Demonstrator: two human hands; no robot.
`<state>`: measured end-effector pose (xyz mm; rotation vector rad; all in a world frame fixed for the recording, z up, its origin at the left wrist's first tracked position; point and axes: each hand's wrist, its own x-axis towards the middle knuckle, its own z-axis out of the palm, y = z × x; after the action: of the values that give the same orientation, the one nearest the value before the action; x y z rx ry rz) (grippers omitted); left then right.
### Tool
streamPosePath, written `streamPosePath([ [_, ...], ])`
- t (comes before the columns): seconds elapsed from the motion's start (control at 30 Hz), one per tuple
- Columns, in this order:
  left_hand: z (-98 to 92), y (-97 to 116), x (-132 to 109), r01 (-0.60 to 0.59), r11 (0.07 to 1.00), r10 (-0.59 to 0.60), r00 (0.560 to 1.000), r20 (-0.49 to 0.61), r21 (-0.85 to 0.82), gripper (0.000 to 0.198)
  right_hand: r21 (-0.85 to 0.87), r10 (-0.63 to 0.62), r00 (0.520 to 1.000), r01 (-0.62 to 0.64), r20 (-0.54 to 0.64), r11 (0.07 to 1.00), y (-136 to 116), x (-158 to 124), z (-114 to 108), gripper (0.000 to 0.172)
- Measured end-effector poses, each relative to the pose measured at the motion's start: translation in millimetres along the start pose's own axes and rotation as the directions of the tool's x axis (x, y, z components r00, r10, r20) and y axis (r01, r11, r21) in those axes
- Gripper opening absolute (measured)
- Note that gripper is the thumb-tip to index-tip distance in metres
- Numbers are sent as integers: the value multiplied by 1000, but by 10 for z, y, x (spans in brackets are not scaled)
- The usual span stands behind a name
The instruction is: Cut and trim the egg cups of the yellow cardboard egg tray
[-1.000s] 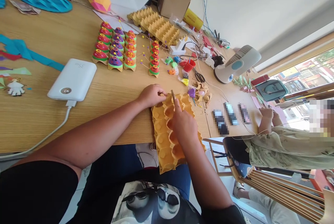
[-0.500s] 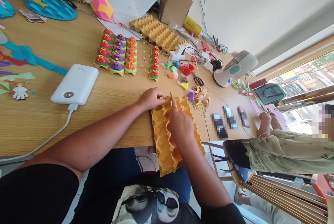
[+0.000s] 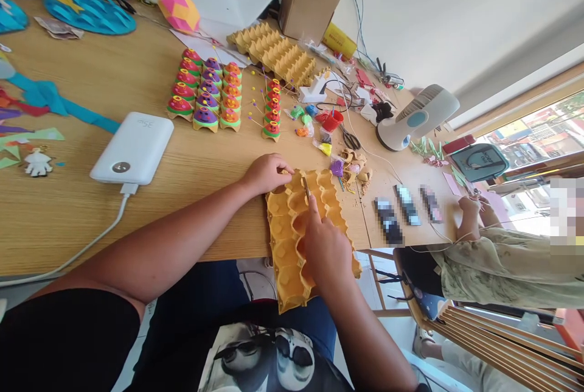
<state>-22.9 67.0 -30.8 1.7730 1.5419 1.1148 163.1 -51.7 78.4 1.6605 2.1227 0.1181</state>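
A yellow egg tray (image 3: 283, 246) juts over the table's front edge toward my lap. My left hand (image 3: 267, 174) is closed on its far left corner, thumb and fingers pinching the rim. Over the tray's middle, my right hand (image 3: 329, 252) is wrapped round a knife (image 3: 306, 185), index finger stretched along it. Only the thin dark blade shows, pointing away from me, against the tray between two rows of cups; the handle is hidden in my palm.
Painted egg-cup strips (image 3: 206, 100) stand behind the tray. A white power bank (image 3: 132, 148) with a cable lies left. Scissors (image 3: 350, 137), carton scraps (image 3: 358, 167), a fan (image 3: 417, 117) and phones (image 3: 387, 221) are to the right. A person (image 3: 497, 258) sits at far right.
My right hand and the knife have drawn back toward me along the tray and slightly right. My left hand keeps its hold on the corner. The view has shifted slightly.
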Motion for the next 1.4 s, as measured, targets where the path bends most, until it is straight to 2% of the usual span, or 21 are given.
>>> streamPosePath([
  [0.13,-8,3,5,4,1000,-4,1000,11,3,29,-6,3,999,-2,41,1000,16,1,-66,74],
  [0.27,-16,7,9,6,1000,-6,1000,19,5,30,8,-43,999,43,31,999,117,63,-193,63],
  [0.47,-14,1,16,9,1000,-10,1000,22,9,29,131,-71,997,68,15,989,318,73,-323,56],
  [0.6,-15,-6,18,0,1000,-1,1000,22,17,28,201,-9,999,16,-37,979,315,85,-278,57],
  [0.9,-16,-13,12,12,1000,-12,1000,29,2,29,222,19,1000,-14,-24,975,217,143,-145,59],
  [1.4,-9,-4,22,20,1000,-20,1000,18,3,29,179,-11,999,19,-47,984,184,125,-106,60],
])
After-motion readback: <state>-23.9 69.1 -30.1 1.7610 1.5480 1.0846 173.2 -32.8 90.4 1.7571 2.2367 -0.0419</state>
